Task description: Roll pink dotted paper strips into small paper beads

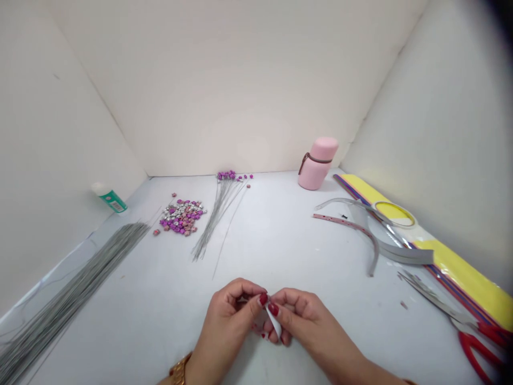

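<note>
My left hand [239, 310] and my right hand [298, 315] meet at the front middle, thumbs and fingertips pinched close together. Between them is a narrow white paper strip [274, 322], its free end hanging down below my right thumb. Whatever the left fingertips pinch at the strip's upper end is too small and covered to make out. Beyond the hands lies a bunch of thin wires [216, 219] tipped with purple paper stars [226, 175]. To its left is a pile of purple, silver and pink folded stars [182, 218].
Bare grey wires [80, 289] lie along the left, near a green-and-white glue bottle [111, 199]. A pink flask [318, 164] stands at the back. At right are paper strips [348, 223], a tape roll [395, 214], yellow sheets [460, 272] and red-handled scissors [460, 321].
</note>
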The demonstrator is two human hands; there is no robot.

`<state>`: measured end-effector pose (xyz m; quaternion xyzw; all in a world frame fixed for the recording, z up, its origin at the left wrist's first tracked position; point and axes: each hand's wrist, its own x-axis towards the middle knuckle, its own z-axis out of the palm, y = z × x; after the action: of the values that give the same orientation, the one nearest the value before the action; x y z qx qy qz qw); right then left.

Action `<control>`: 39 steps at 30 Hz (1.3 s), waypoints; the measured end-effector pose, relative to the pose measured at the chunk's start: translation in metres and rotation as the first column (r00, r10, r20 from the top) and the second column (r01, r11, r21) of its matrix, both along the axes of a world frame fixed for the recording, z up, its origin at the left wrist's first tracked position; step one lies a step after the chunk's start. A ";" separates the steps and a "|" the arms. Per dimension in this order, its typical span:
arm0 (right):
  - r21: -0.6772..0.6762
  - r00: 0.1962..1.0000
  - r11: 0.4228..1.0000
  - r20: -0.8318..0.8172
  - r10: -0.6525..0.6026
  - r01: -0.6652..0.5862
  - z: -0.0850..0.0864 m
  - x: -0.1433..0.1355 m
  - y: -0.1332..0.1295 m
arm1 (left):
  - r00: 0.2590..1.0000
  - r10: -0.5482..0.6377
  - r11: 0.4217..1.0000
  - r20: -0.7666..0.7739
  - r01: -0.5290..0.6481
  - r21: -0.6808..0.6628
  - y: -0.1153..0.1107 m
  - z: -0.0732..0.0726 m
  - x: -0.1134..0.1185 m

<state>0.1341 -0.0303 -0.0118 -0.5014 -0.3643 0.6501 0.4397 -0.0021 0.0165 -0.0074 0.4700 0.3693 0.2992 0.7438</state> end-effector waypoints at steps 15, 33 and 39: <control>-0.015 0.988 0.999 -0.148 -0.051 0.049 0.000 -0.003 0.000 | 0.966 0.140 0.689 -0.218 0.063 0.722 -0.001 -0.008 -0.012; 0.039 0.995 0.998 0.074 -0.061 0.058 0.000 -0.004 -0.001 | 0.995 0.059 0.996 -0.085 -0.054 0.066 -0.003 -0.011 -0.001; -0.005 0.998 0.998 -0.010 -0.057 0.057 -0.001 -0.004 0.000 | 0.954 0.183 0.847 -0.236 -0.032 0.531 -0.004 -0.008 -0.005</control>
<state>0.1302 -0.0303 -0.0130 -0.5094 -0.3461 0.6407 0.4585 -0.0071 0.0126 -0.0157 0.6694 0.4007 0.3608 0.5110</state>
